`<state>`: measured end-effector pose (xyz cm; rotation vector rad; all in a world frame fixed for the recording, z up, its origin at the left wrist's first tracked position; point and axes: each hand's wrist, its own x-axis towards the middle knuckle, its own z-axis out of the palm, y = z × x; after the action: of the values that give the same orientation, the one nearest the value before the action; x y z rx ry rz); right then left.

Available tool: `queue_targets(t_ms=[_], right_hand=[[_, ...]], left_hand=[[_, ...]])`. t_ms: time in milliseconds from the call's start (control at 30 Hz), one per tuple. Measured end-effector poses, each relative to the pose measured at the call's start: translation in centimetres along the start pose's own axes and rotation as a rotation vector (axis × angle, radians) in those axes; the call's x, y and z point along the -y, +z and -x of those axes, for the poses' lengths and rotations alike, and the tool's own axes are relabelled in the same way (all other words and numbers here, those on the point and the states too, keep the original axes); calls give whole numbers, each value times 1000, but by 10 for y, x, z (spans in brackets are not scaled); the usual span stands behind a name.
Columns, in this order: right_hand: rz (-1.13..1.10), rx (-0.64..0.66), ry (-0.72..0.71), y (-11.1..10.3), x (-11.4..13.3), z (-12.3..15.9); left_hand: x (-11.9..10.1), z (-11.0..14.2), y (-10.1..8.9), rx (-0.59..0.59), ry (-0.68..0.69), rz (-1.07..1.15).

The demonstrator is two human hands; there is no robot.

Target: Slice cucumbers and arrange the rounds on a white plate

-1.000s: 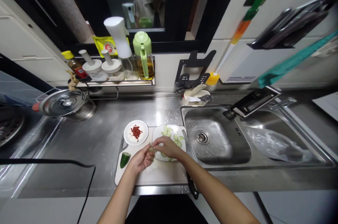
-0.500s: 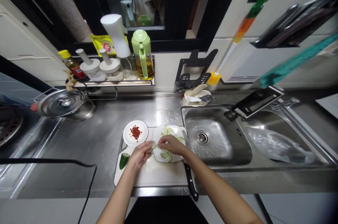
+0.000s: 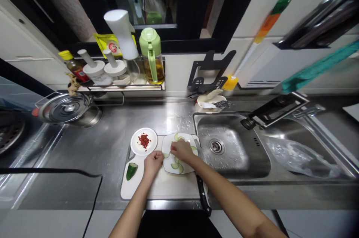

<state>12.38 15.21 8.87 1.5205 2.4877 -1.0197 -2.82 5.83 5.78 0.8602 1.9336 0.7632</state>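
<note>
A white cutting board [image 3: 165,185] lies on the steel counter in front of me. On it a white square plate [image 3: 168,162] holds several cucumber slices [image 3: 175,166]. My right hand [image 3: 183,150] hovers over the plate with fingers pinched together on a slice. My left hand [image 3: 153,161] rests curled at the plate's left edge, beside another slice; what it holds, if anything, is hidden. A cucumber end piece [image 3: 131,170] sits at the board's left. A small round dish of red chilli bits [image 3: 144,141] stands behind the board.
A black-handled knife [image 3: 203,195] lies along the board's right edge. The sink [image 3: 230,148] with a tap [image 3: 277,109] is to the right. A pot with lid [image 3: 66,109] stands at the left, a rack of condiment bottles [image 3: 123,66] at the back, a black cable [image 3: 56,173] across the left counter.
Both hands have moved forward from the board's middle to the plate. The right hand now sits over the plate's centre, and the left hand has closed up beside it.
</note>
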Motion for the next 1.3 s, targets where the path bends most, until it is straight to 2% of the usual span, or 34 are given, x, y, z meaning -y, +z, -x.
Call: queue_targets(t_ms=[400, 667, 800, 867, 967, 1067, 1133, 1300], right_hand=[[216, -31, -68, 8, -4, -9], [261, -88, -146, 11, -4, -3], [261, -131, -140, 11, -7, 2], [257, -159, -110, 10, -10, 7], [252, -207, -72, 13, -16, 21], [259, -267, -108, 23, -21, 38], [275, -294, -151, 34, -22, 48], [298, -292, -132, 61, -16, 60]], left_hand=[[-3, 4, 9, -84, 169, -232], [0, 3, 10, -138, 207, -232], [5, 2, 11, -174, 223, -242], [7, 3, 10, -198, 274, -246], [10, 6, 8, -191, 427, -268], [12, 14, 8, -142, 602, -362], [12, 21, 10, -125, 663, -449], [15, 34, 20, -115, 645, -624]])
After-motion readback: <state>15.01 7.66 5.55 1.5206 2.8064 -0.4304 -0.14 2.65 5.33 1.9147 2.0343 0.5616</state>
